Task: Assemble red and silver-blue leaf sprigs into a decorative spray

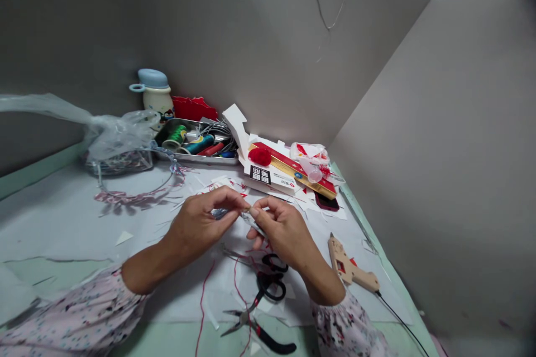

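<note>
My left hand [205, 217] and my right hand [285, 228] meet over the middle of the table. Both are closed, with thumb and fingertips pinched close together. A small pale, shiny piece [247, 215] shows between them, too small to name. Below the hands lie black-handled scissors [274, 288], partly covered by my right hand. Nearer to me rest pliers [248, 318] with dark handles. Red thread [203, 301] trails over the white paper, and another strand crosses the pliers.
A beige glue gun [354, 268] lies at the right, its cord running off. A metal tray [196, 157] holds thread spools. Left stand a flower-trimmed hoop [138, 198], a tied plastic bag [121, 142] and a bottle [157, 97]. Boxes [272, 178] and a phone [326, 202] lie behind.
</note>
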Action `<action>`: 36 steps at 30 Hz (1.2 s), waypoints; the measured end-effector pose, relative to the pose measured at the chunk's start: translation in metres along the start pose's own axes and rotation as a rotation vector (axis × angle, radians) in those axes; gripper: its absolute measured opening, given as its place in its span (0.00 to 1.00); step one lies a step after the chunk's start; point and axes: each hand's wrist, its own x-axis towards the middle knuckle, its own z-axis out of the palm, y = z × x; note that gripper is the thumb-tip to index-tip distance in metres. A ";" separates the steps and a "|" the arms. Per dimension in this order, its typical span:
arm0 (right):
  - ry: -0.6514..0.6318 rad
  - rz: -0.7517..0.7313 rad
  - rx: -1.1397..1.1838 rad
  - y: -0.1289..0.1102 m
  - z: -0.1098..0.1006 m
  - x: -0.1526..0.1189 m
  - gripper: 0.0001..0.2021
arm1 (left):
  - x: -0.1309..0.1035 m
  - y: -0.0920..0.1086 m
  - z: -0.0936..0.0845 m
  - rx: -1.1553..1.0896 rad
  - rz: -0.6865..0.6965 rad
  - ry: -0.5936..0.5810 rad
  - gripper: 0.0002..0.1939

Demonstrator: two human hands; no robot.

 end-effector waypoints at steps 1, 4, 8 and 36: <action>0.001 -0.002 -0.004 0.000 0.000 0.000 0.07 | 0.001 0.000 -0.001 -0.004 -0.008 -0.013 0.05; 0.030 -0.005 -0.032 0.002 -0.001 0.001 0.07 | 0.003 -0.001 -0.006 -0.019 -0.030 -0.018 0.05; 0.089 0.019 -0.053 0.003 -0.003 0.004 0.06 | 0.007 -0.002 -0.012 0.001 -0.073 0.010 0.04; 0.090 -0.148 -0.131 0.001 -0.020 0.005 0.11 | 0.002 0.010 -0.015 0.069 -0.269 0.104 0.13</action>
